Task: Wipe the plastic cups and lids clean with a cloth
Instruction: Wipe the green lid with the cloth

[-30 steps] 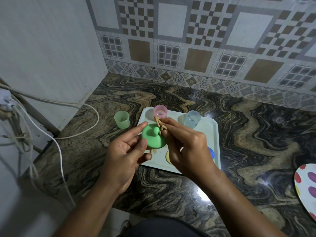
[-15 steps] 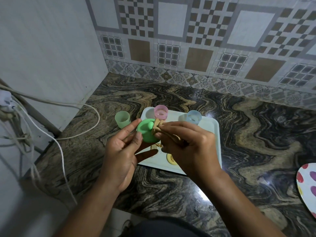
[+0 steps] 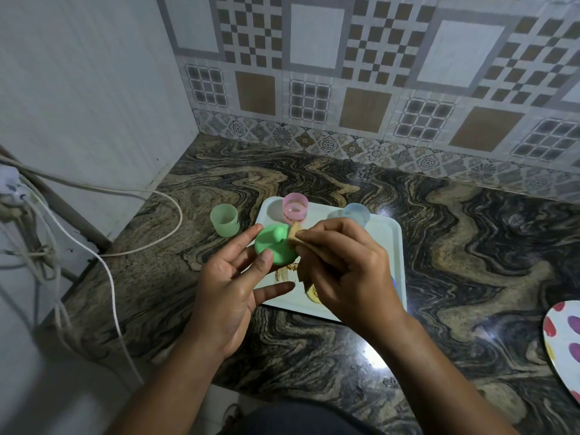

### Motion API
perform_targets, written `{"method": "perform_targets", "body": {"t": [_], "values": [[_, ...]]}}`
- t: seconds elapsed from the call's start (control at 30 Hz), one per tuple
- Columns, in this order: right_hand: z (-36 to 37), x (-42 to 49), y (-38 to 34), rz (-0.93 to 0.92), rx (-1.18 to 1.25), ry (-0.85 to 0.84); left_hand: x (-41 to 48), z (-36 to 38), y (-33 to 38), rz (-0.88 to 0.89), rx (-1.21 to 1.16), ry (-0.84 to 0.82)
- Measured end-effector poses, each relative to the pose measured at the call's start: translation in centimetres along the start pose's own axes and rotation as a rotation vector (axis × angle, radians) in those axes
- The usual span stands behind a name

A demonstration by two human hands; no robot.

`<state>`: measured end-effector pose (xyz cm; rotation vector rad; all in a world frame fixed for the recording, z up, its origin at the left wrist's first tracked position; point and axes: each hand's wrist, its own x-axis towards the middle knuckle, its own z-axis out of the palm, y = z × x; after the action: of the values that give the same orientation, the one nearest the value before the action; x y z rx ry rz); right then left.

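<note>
My left hand [image 3: 230, 290] holds a green lid [image 3: 274, 248] with a knob between thumb and fingertips, above the left part of a white tray [image 3: 387, 240]. My right hand [image 3: 346, 268] pinches a tan cloth [image 3: 295, 237] against the lid's right edge. A green cup [image 3: 224, 219] stands on the counter left of the tray. A pink cup [image 3: 295, 208] and a blue cup [image 3: 356, 213] stand at the tray's far side. A yellow lid [image 3: 312, 295] and a blue lid [image 3: 394, 282] lie on the tray, mostly hidden by my right hand.
The marble counter [image 3: 455, 262] meets tiled walls at the back and left. White cables [image 3: 141, 246] trail over its left edge. A plate with coloured spots [image 3: 565, 334] lies at the right edge. A brown smear [image 3: 282, 273] marks the tray.
The green lid has turned in my left hand, and my right hand has shifted the cloth along its edge, moving slightly up and right.
</note>
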<state>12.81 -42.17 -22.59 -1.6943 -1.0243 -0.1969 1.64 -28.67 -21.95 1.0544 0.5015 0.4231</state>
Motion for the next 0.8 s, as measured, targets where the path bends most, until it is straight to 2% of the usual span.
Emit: {"method": "perform_targets", "body": {"t": [0.23, 0.47, 0.7, 0.8], "values": [[-0.26, 0.63, -0.13, -0.02, -0.129, 0.065, -0.16, 0.15, 0.19, 0.024, 0.033, 0.022], [-0.64, 0.31, -0.35, -0.037, -0.089, -0.095, -0.19, 0.03, 0.14, 0.026, 0.044, 0.028], [-0.24, 0.56, 0.0, -0.049, -0.081, 0.009, -0.25, 0.23, 0.06, 0.034, 0.042, 0.015], [-0.32, 0.63, 0.22, -0.079, -0.12, -0.033, -0.28, 0.23, -0.01, 0.035, 0.047, 0.015]]}}
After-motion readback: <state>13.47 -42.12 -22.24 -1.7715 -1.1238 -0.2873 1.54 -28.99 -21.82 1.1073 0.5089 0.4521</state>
